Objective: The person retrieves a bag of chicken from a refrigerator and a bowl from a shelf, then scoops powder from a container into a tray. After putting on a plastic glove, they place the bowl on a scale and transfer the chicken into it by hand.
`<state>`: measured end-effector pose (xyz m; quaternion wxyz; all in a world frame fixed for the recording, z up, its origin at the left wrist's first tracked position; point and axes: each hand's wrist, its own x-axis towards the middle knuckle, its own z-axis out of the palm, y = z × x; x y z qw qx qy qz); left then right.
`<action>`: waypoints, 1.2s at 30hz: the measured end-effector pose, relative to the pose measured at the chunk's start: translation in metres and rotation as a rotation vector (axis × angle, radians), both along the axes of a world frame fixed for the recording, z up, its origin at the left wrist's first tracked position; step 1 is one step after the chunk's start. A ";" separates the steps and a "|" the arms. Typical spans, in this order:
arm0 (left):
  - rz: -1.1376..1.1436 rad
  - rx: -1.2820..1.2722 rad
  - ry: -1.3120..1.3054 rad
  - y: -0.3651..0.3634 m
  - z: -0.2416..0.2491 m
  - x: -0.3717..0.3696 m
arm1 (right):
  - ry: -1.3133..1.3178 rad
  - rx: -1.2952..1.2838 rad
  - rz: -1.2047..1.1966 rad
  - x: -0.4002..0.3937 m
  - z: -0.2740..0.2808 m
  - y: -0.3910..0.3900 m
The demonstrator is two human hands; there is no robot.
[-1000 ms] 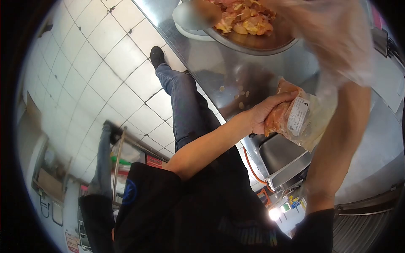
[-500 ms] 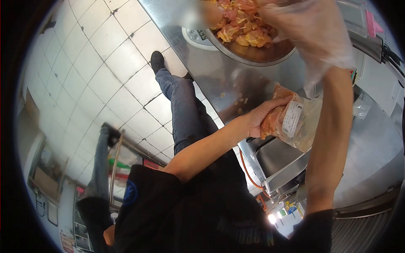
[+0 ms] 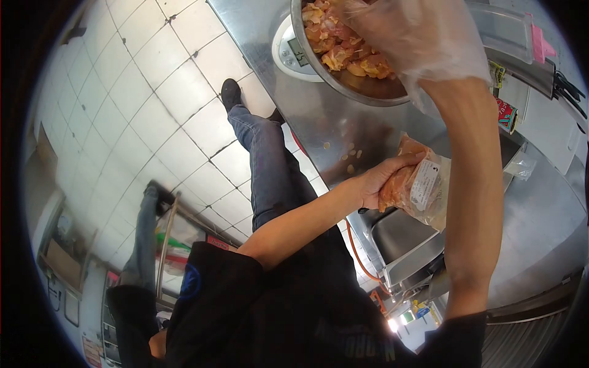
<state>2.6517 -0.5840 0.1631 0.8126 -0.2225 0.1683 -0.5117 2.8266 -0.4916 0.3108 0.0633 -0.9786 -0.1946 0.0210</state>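
Note:
My left hand (image 3: 383, 181) is wrapped round a clear plastic bag (image 3: 423, 187) with raw pinkish meat and a white printed label. Above it, my right hand (image 3: 411, 40), in a loose clear plastic glove, reaches over a steel bowl (image 3: 350, 91). Pieces of raw chicken (image 3: 337, 49) fill much of the bowl. The fingers of the gloved hand are smeared and partly cut off at the top edge, so its grip is unclear. A white digital scale (image 3: 287, 55) shows at the bowl's left side.
Small pale spots lie on the steel counter (image 3: 319, 116). Toward the right are a clear container with a pink clip (image 3: 540, 44), a red can (image 3: 507, 115) and a crumpled plastic piece (image 3: 521, 167). A steel basin (image 3: 399, 230) is below the bag. Another person's leg (image 3: 142, 236) shows at left.
The gloved right hand has shifted left over the bowl. The bowl sits further left in view, and more of the scale and the red can now shows. My left hand still grips the bag.

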 end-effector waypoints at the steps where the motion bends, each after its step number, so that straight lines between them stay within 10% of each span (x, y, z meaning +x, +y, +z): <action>1: 0.001 -0.011 -0.010 0.000 -0.001 0.000 | 0.130 -0.085 -0.045 0.005 0.005 0.002; 18: 0.021 0.007 -0.021 0.004 0.002 0.001 | 0.054 0.067 -0.022 0.016 -0.014 -0.020; 30: 0.009 0.009 -0.043 0.005 0.005 0.005 | 0.688 1.100 -0.611 0.018 0.032 -0.050; 31: 0.002 0.011 -0.038 0.006 0.006 0.006 | 0.688 1.100 -0.612 0.013 0.037 -0.049; 33: -0.009 0.017 -0.027 0.005 0.006 0.004 | 0.255 0.000 -0.142 0.002 0.041 -0.043; 36: -0.035 0.033 -0.019 0.000 0.004 0.003 | 0.102 -0.066 -0.255 -0.005 0.029 -0.038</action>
